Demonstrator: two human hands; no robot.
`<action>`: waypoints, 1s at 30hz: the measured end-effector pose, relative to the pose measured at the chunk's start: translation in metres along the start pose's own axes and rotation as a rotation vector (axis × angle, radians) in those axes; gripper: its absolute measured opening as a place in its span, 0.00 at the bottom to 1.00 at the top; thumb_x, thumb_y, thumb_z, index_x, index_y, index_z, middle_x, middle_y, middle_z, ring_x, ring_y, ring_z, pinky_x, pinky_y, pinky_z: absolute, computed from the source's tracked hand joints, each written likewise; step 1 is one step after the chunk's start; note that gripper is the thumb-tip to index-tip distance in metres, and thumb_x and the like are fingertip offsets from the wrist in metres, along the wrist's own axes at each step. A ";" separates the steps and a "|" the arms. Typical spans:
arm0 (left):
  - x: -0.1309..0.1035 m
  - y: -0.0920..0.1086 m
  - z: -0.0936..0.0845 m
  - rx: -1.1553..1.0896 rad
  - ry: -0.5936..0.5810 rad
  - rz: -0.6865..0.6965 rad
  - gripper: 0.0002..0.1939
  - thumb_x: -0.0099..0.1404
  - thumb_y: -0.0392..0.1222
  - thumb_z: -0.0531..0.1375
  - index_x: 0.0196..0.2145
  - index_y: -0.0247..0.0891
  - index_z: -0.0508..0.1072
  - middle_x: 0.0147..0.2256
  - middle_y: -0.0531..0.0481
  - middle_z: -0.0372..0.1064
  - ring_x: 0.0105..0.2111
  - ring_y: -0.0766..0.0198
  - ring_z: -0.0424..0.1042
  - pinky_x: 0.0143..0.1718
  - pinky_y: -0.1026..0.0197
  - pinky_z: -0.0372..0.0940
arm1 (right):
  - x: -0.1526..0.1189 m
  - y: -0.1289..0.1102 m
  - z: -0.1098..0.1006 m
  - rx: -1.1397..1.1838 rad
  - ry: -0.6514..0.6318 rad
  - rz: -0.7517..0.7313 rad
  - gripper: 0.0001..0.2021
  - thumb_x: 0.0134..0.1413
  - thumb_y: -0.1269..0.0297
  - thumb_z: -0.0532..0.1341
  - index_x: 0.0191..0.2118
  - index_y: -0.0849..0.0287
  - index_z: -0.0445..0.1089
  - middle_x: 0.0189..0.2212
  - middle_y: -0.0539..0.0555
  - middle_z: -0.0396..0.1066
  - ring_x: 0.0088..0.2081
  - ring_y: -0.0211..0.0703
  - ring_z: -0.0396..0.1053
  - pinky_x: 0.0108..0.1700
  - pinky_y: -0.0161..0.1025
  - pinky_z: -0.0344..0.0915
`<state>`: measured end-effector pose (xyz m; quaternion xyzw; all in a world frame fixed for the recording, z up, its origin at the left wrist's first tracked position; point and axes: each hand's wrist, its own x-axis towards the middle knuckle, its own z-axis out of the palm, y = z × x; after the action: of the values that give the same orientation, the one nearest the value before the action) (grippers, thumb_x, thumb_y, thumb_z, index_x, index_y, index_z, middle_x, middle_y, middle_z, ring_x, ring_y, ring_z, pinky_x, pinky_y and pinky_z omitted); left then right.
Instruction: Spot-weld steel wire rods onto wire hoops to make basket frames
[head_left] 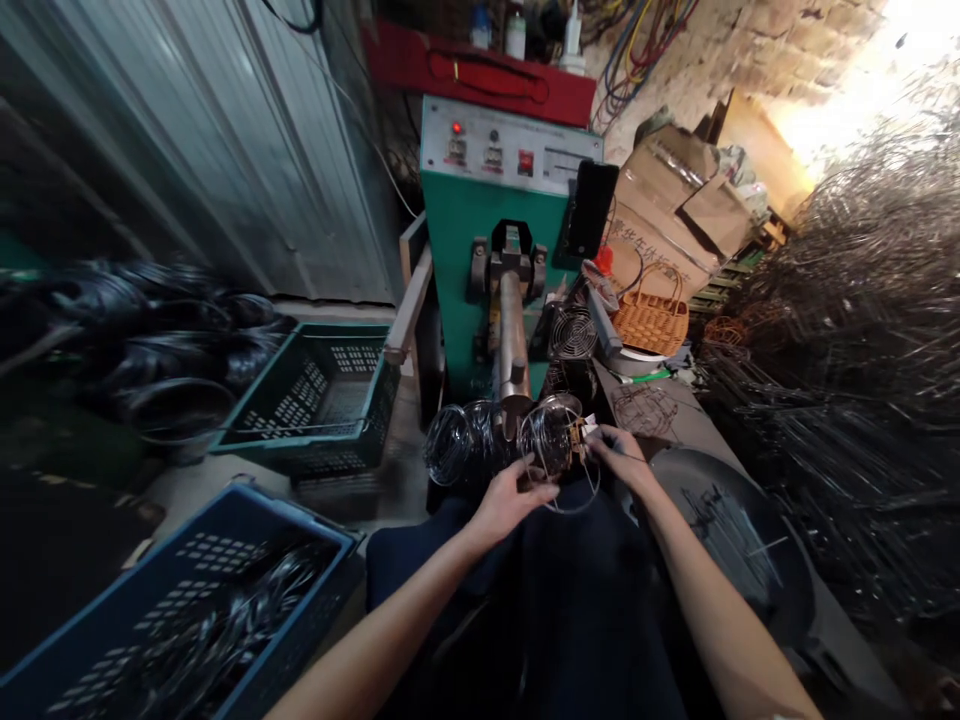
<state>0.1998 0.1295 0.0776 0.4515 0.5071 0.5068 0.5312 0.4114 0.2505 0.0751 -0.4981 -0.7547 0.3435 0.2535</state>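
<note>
Just below the machine's metal arm, my left hand (514, 497) is closed at the lower left of a round wire ring (576, 510), thumb and fingers near its rim. My right hand (622, 458) is closed at the ring's right side, beside a small brass-coloured piece (577, 437) with a white bit by it. What the right fingertips pinch is too small to make out. Stacked wire rings (450, 445) lie left of the hands, and more rings (547, 435) sit directly behind them. The thick metal arm (513, 340) points toward me above them.
A green machine (457, 250) with a lit red lamp stands ahead, a phone (592, 210) on its front. Green crate (300, 450) and blue crate (180, 530) are at left. A dark round pan (787, 590) with metal rods, a wicker basket (652, 320) and wire heaps (847, 380) are at right.
</note>
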 end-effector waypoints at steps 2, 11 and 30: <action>-0.007 -0.004 -0.009 0.317 -0.032 0.020 0.23 0.50 0.48 0.67 0.43 0.38 0.73 0.39 0.42 0.73 0.42 0.53 0.71 0.41 0.57 0.64 | 0.021 0.016 0.000 -0.048 0.092 0.033 0.15 0.53 0.53 0.58 0.27 0.60 0.69 0.24 0.52 0.71 0.30 0.43 0.67 0.34 0.37 0.61; -0.131 -0.037 -0.045 1.455 -0.426 -0.317 0.18 0.56 0.26 0.53 0.44 0.33 0.73 0.42 0.35 0.72 0.42 0.47 0.73 0.39 0.51 0.65 | 0.013 0.061 0.015 0.010 0.227 0.211 0.15 0.50 0.51 0.58 0.26 0.59 0.69 0.25 0.59 0.73 0.36 0.54 0.71 0.37 0.43 0.64; -0.139 -0.015 -0.080 0.364 0.078 -0.356 0.19 0.58 0.49 0.58 0.46 0.42 0.66 0.35 0.46 0.73 0.32 0.57 0.74 0.32 0.59 0.66 | -0.123 -0.045 0.055 0.373 -0.143 0.007 0.13 0.57 0.53 0.60 0.43 0.56 0.67 0.26 0.50 0.72 0.21 0.39 0.69 0.20 0.34 0.67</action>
<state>0.1251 -0.0132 0.0683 0.4233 0.6815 0.3227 0.5023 0.3915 0.1097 0.0703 -0.4196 -0.6924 0.5127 0.2857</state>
